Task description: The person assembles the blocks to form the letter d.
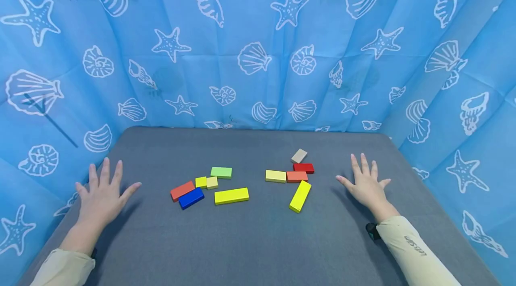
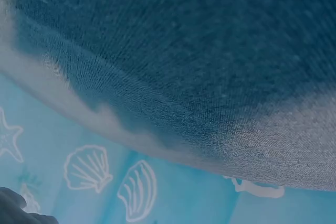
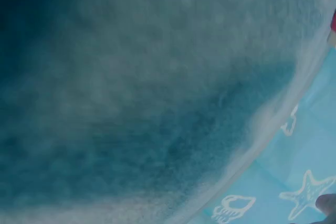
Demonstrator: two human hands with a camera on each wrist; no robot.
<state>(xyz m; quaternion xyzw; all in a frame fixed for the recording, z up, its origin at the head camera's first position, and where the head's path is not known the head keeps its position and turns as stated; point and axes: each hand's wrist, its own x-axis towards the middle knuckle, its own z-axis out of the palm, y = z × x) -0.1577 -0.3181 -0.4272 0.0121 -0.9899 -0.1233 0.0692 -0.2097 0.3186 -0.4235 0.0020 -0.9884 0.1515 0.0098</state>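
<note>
My left hand (image 1: 101, 198) is held palm down with fingers spread, left of the blocks and holding nothing. On the other side my right hand (image 1: 366, 187) is spread the same way. Nearest the left hand lie an orange-red block (image 1: 182, 191) and a blue block (image 1: 191, 198), side by side. Close by are a small yellow block (image 1: 200, 182), a small pale yellow block (image 1: 212, 182), a green block (image 1: 221, 172) and a long yellow block (image 1: 231, 196). Toward the right hand lie another long yellow block (image 1: 300, 197), an orange block (image 1: 296, 177) and a dark red block (image 1: 303, 168).
A pale yellow block (image 1: 276, 176) touches the orange one's left end, and a beige block (image 1: 299, 156) lies farther back. The grey cloth-covered table (image 1: 258, 241) ends at a blue curtain (image 1: 258, 30) printed with shells and starfish, which also hangs along both sides.
</note>
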